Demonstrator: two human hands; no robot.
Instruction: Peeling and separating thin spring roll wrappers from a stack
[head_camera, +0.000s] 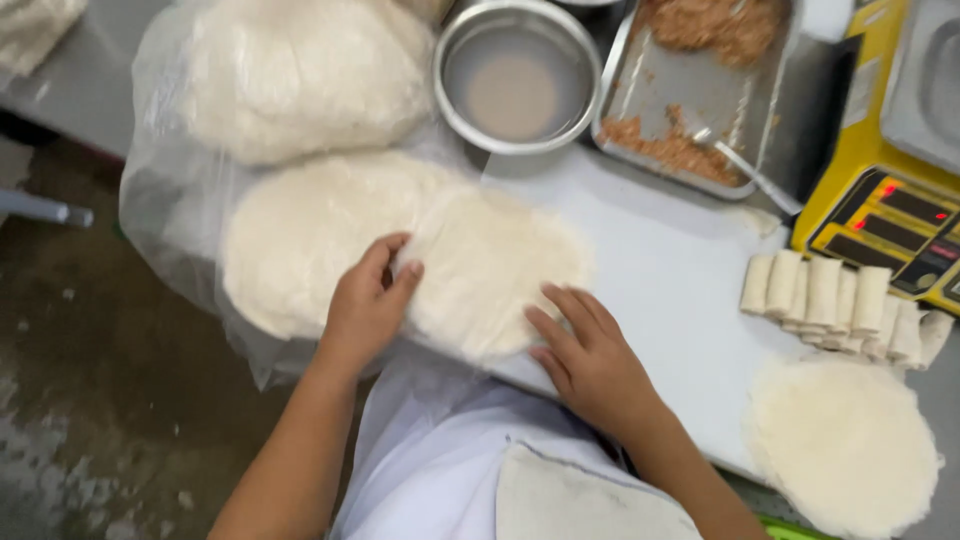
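A thin round white wrapper sheet (495, 265) lies on the white cutting board (670, 290). My left hand (368, 305) pinches its left edge, where it overlaps a stack of wrappers (300, 235) lying on clear plastic. My right hand (585, 355) rests flat with spread fingers on the sheet's lower right edge.
A second wrapper pile (300, 75) sits in plastic at the back. A metal bowl (517, 75) of cloudy liquid and a metal tray (690, 95) of brown filling with a spoon stand behind the board. Several rolled wrappers (845, 305), another wrapper stack (845, 445) and a yellow scale (890, 210) are on the right.
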